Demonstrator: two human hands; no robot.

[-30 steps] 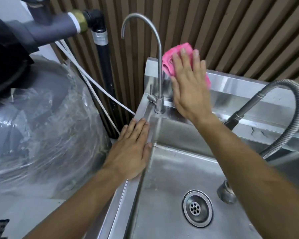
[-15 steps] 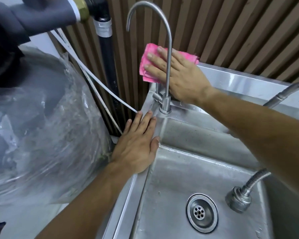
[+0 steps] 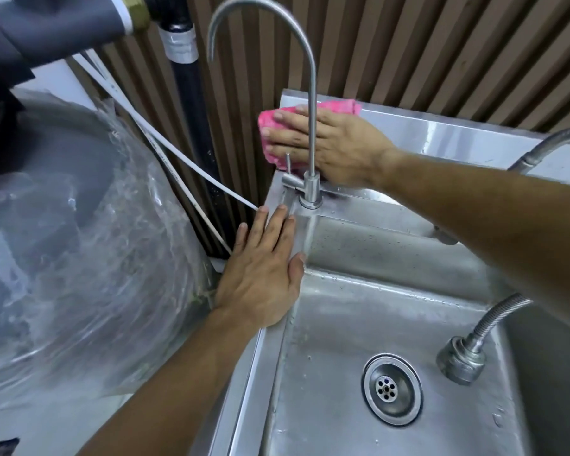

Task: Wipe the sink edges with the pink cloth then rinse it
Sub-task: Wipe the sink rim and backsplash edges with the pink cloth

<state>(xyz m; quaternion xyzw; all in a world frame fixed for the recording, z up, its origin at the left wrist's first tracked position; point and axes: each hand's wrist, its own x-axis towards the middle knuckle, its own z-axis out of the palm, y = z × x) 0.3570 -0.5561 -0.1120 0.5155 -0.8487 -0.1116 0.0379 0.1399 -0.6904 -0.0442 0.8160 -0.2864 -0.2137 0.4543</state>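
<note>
A pink cloth [image 3: 270, 126] lies flat against the steel backsplash at the sink's back left corner, behind the gooseneck tap [image 3: 311, 93]. My right hand [image 3: 336, 149] presses on the cloth with fingers spread, covering most of it. My left hand [image 3: 264, 274] rests flat and empty on the left rim of the stainless steel sink [image 3: 254, 373], thumb over the basin's inner edge. The basin is wet, with the drain [image 3: 390, 388] at the lower right.
A flexible metal hose with a spray head [image 3: 459, 360] hangs into the basin on the right. A large grey tank wrapped in clear plastic [image 3: 63, 241] stands close on the left. A black pipe [image 3: 191, 126] and white tubing [image 3: 185, 169] run along the slatted brown wall.
My right hand has slid the pink cloth left along the backsplash, then down toward the tap's base. My left hand stays on the left rim.
</note>
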